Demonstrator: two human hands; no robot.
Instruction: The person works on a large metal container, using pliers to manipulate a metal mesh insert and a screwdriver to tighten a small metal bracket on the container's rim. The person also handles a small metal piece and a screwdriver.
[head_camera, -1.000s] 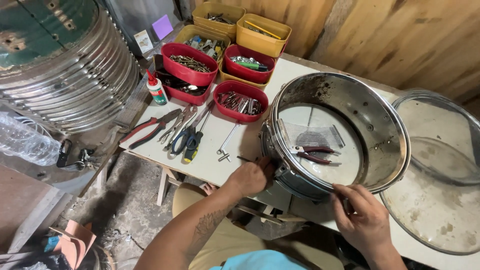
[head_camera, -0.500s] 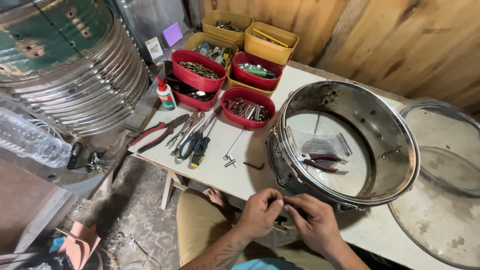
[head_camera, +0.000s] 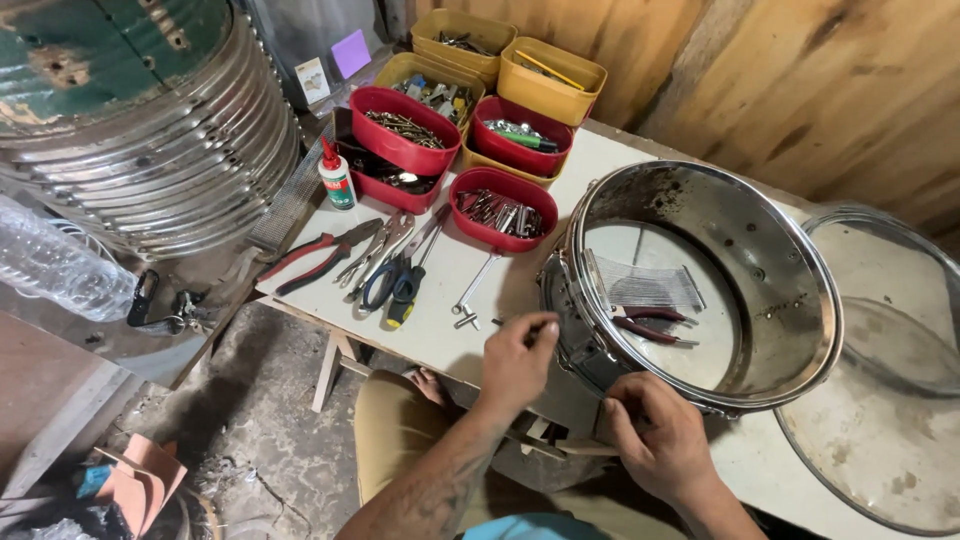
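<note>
Two hands at near rim of metal drum shell on white worktop.

Left hand w/ fingers curled, tips pinching a small dark part against shell's near-left side; can't tell what the part is. Right hand just below near edge, fingers bent together on a small fitting under the rim. Shell lies open side up at worktop centre-right; snare wires & red-handled pliers inside. Clear drum head to the right. Red bins of hardware, yellow bins far left; hand tools left of shell.
</note>
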